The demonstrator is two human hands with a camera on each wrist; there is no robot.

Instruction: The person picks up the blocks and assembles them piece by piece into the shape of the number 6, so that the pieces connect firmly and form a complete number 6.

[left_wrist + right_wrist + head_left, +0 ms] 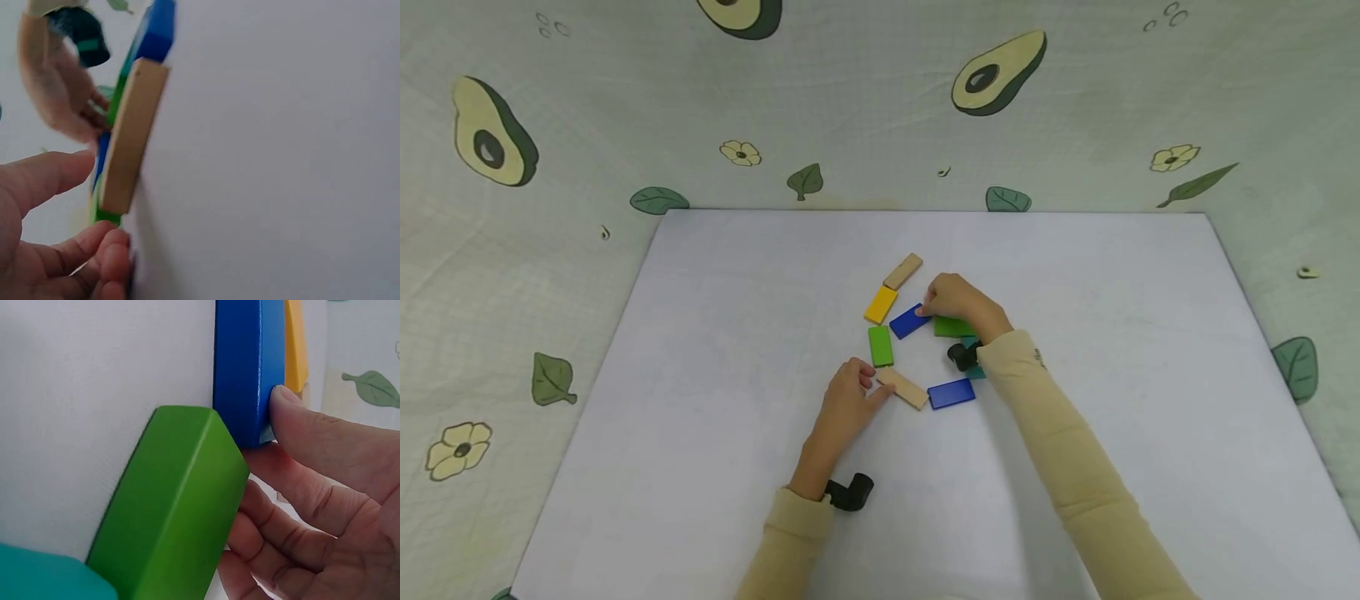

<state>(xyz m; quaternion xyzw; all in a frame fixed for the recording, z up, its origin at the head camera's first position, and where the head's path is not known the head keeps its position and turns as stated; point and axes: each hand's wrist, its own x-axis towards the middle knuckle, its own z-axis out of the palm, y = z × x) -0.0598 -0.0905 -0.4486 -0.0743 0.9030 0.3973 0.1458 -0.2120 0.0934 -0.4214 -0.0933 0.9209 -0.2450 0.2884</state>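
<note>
Flat wooden blocks lie on the white tabletop in a loop with a tail. My right hand (958, 300) pinches the near end of a blue block (240, 369), thumb on its side and index finger at its end. A green block (172, 494) sits at an angle beside that end, close to the curled fingers. My left hand (844, 408) is around the left end of a plain wood block (904, 389). In the left wrist view its thumb and fingers are spread apart, with a gap between the thumb and the plain block.
Another green block (881, 346), a yellow block (881, 305) and a plain block (903, 271) run up the left side. A second blue block (951, 393) lies at the front. Teal (44, 575) shows partly, under the right wrist in the head view. Avocado-print cloth (865, 100) surrounds the table.
</note>
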